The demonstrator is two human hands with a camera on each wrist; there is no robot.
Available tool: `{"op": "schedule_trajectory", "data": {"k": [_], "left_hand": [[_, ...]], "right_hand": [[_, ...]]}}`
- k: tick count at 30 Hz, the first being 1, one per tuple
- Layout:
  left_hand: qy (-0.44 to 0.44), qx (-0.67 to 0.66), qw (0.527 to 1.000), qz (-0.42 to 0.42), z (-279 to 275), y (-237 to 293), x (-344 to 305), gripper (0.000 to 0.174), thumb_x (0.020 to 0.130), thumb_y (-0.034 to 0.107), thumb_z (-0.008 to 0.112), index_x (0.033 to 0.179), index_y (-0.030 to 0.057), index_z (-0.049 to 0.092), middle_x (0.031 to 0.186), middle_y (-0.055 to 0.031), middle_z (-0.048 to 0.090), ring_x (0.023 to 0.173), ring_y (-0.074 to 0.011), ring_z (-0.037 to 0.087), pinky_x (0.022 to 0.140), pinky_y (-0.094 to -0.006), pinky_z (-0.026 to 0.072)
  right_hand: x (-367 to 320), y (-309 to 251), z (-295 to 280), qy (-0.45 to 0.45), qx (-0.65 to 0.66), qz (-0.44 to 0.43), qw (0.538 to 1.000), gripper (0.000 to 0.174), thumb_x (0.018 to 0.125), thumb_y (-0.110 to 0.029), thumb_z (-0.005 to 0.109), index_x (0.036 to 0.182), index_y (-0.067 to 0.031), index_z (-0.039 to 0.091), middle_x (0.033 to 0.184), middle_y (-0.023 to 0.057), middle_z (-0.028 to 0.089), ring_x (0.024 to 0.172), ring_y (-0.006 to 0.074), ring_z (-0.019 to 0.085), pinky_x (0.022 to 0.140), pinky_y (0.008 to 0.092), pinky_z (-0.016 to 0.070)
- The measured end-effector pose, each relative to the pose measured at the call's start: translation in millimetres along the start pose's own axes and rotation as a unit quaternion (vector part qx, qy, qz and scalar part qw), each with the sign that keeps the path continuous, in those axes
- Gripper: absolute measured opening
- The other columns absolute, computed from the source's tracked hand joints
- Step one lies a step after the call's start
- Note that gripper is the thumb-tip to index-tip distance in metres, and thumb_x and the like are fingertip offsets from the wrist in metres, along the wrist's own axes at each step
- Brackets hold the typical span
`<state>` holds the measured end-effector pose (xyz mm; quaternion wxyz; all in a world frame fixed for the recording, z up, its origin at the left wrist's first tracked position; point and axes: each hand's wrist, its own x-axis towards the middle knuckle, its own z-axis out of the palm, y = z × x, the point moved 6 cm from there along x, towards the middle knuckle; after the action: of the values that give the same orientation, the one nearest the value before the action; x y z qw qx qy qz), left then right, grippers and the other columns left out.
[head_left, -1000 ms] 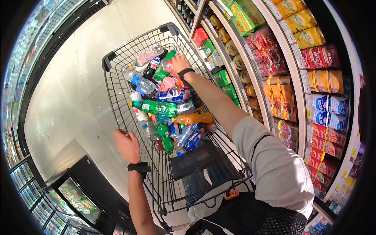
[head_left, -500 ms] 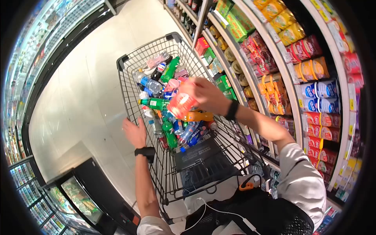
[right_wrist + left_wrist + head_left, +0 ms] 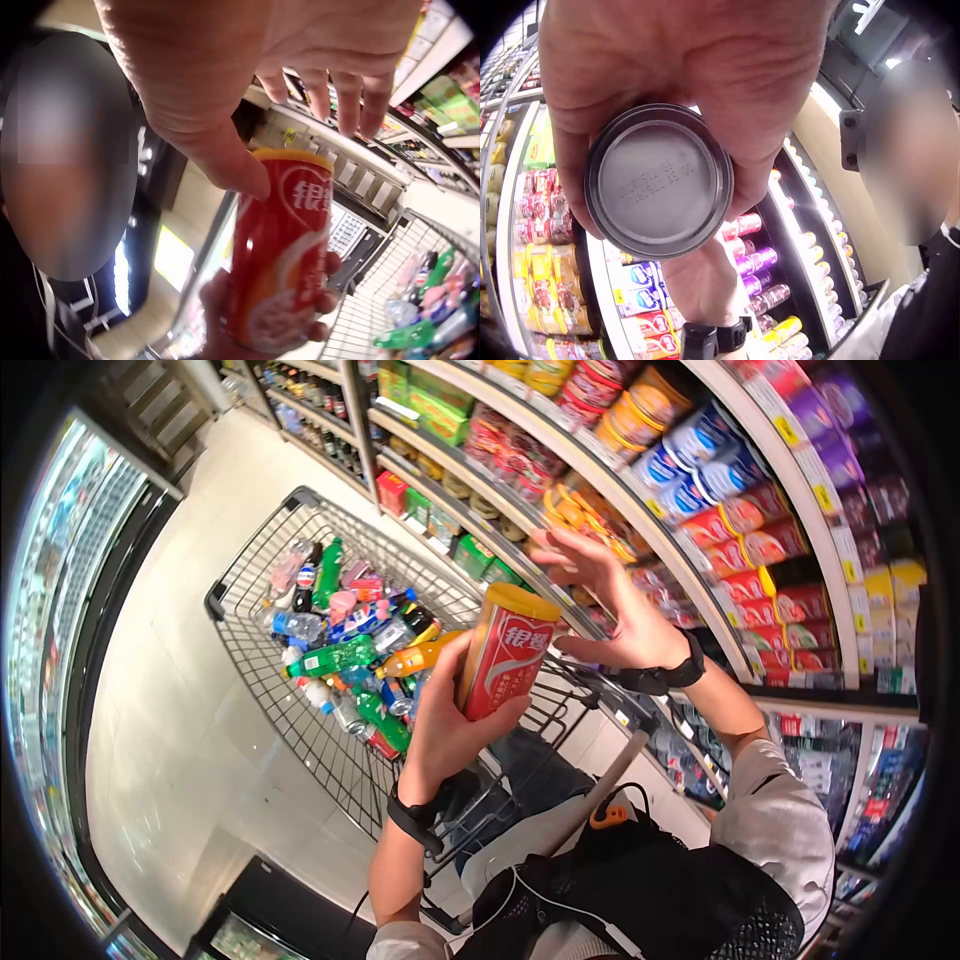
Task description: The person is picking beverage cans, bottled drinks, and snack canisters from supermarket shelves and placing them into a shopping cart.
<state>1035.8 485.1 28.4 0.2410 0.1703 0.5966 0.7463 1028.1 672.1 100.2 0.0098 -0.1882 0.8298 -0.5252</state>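
A red can point(image 3: 510, 655) with a yellow lid and white lettering stands tilted in the left hand point(image 3: 445, 725), whose fingers and thumb wrap its lower part. The left wrist view faces the can's grey metal bottom point(image 3: 658, 180). Just right of the can, the right hand point(image 3: 625, 610) is spread with fingers apart, holding nothing. In the right wrist view the right thumb point(image 3: 244, 169) lies near the can's top point(image 3: 289, 240); whether it touches cannot be told.
A wire shopping cart point(image 3: 215, 600) with many bottles, among them a green bottle point(image 3: 335, 657) and an orange one point(image 3: 415, 657), stands ahead and left. Stocked shelves point(image 3: 735, 530) rise on the right. Pale floor point(image 3: 150, 690) stretches left of the cart, with a black-edged cooler beyond.
The red can has come from the cart in the right hand and is now in the left. The right hand has let go and moved right; the view has turned toward the shelves.
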Motion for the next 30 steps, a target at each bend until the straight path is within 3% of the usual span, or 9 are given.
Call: {"op": "schedule_trajectory", "data": {"k": [2,6,8,16,18,24,26,28,30], "left_hand": [[-0.009,-0.015,1.0,-0.006,12,-4,5,0.07,0.074,0.011,0.079,0.133,0.0015,0.043,0.116,-0.0096,0.059,0.105,-0.0152,0.058,0.09,-0.0301,0.0477],[-0.064,-0.15,0.981,-0.101,54,-21,11,0.069,0.077,0.014,0.079,0.133,-0.0017,0.042,0.117,-0.0094,0.059,0.105,-0.0149,0.057,0.09,-0.0299,0.0474],[-0.103,-0.119,0.985,-0.072,73,-23,22,0.069,0.078,0.018,0.078,0.133,-0.0021,0.042,0.117,-0.0095,0.058,0.104,-0.0145,0.057,0.09,-0.0295,0.0473],[-0.171,-0.128,0.973,-0.089,166,-34,53,0.067,0.078,0.015,0.076,0.133,-0.002,0.042,0.116,-0.0087,0.058,0.105,-0.0123,0.056,0.09,-0.0284,0.0468],[-0.182,-0.128,0.971,-0.086,183,-36,54,0.067,0.079,0.015,0.076,0.133,-0.0023,0.041,0.118,-0.0082,0.057,0.105,-0.0117,0.055,0.091,-0.0285,0.0469],[-0.218,-0.002,0.968,-0.121,188,-65,37,0.084,0.078,0.022,0.077,0.145,0.0,0.031,0.141,-0.0177,0.045,0.131,-0.0276,0.043,0.103,-0.0423,0.0393],[-0.224,0.134,0.955,-0.138,182,-85,25,0.072,0.081,0.012,0.073,0.144,0.0062,0.038,0.138,-0.0104,0.048,0.127,-0.0233,0.046,0.105,-0.0406,0.0391],[-0.227,0.145,0.951,-0.152,178,-91,16,0.064,0.083,0.014,0.072,0.139,0.0047,0.044,0.139,-0.0127,0.048,0.128,-0.0234,0.046,0.104,-0.0416,0.039],[-0.235,0.214,0.945,-0.08,178,-91,14,0.058,0.083,0.015,0.071,0.134,0.0025,0.047,0.136,-0.0156,0.05,0.128,-0.0268,0.047,0.103,-0.041,0.0393]], "right_hand": [[-18,11,-5,0.009,0.214,0.068,0.974,0.081,0.08,0.0,0.071,0.147,-0.0075,0.026,0.148,0.0124,0.035,0.131,0.0267,0.043,0.104,0.0388,0.0403],[-47,17,-34,0.002,0.187,0.133,0.973,0.067,0.083,-0.009,0.067,0.142,-0.004,0.036,0.145,0.0156,0.04,0.13,0.0263,0.045,0.104,0.0414,0.0391],[-60,22,-46,-0.007,0.178,0.159,0.971,0.053,0.089,-0.017,0.063,0.136,-0.0015,0.045,0.137,0.0153,0.049,0.127,0.0247,0.048,0.105,0.0383,0.039],[-120,16,-108,0.061,0.134,0.239,0.96,0.048,0.086,-0.006,0.068,0.131,-0.0019,0.051,0.123,0.0075,0.056,0.114,0.0142,0.053,0.091,0.0278,0.0476],[-139,19,-118,0.094,0.152,0.202,0.963,0.049,0.084,-0.006,0.071,0.129,-0.0016,0.052,0.122,0.0074,0.057,0.112,0.0148,0.055,0.092,0.0287,0.0466],[-197,-3,-175,0.232,0.028,0.121,0.965,0.046,0.085,-0.005,0.068,0.127,-0.0032,0.051,0.128,0.0092,0.053,0.12,0.0175,0.051,0.102,0.0327,0.0413],[-225,-2,-204,0.282,-0.056,0.113,0.951,0.043,0.087,-0.007,0.066,0.128,-0.0038,0.051,0.131,0.0094,0.052,0.123,0.0182,0.049,0.105,0.0332,0.037],[-238,-8,-224,0.352,-0.154,0.097,0.918,0.042,0.087,-0.009,0.066,0.127,-0.0032,0.053,0.132,0.0112,0.05,0.124,0.0202,0.047,0.106,0.0332,0.0334],[-249,-11,-236,0.377,-0.267,0.083,0.883,0.04,0.086,-0.008,0.066,0.124,-0.0026,0.055,0.134,0.0137,0.049,0.124,0.0229,0.047,0.106,0.0338,0.0333]]}}
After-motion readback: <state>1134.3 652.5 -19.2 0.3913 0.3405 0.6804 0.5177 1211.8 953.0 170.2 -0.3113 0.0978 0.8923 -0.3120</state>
